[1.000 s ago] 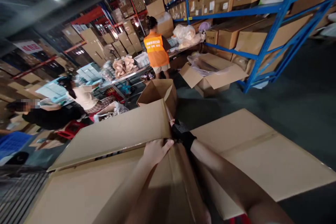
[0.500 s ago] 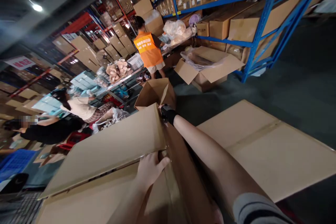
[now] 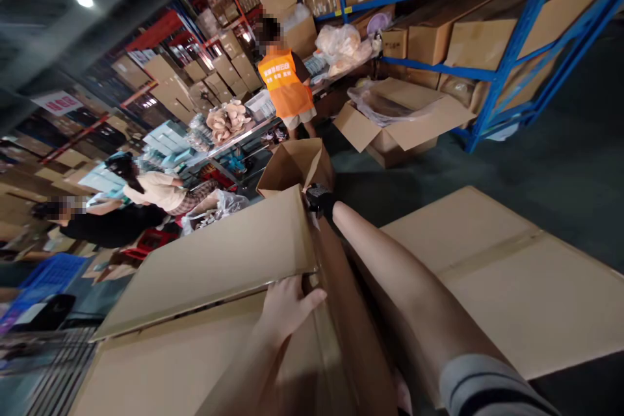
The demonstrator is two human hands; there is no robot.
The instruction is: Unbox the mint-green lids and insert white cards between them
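Note:
A large cardboard box (image 3: pixel 185 351) fills the lower view, its top flaps partly spread. My left hand (image 3: pixel 287 309) lies on the near end of the left flap (image 3: pixel 219 260), fingers stretched out flat against the cardboard. My right hand (image 3: pixel 319 200), in a black fingerless glove, reaches along the box's middle seam to the far end of that flap; its fingers are curled over the flap's far corner. The right flap (image 3: pixel 487 273) lies spread out flat beneath my right forearm.
A smaller open box (image 3: pixel 297 166) stands just beyond my right hand. Another open box with plastic (image 3: pixel 400 120) sits by the blue shelving (image 3: pixel 492 71). A person in an orange vest (image 3: pixel 285 84) stands at a metal table; two people crouch at left.
My right hand has slid from the near end of the flap to its far corner. My left hand stays on the near end. The view has shifted a little.

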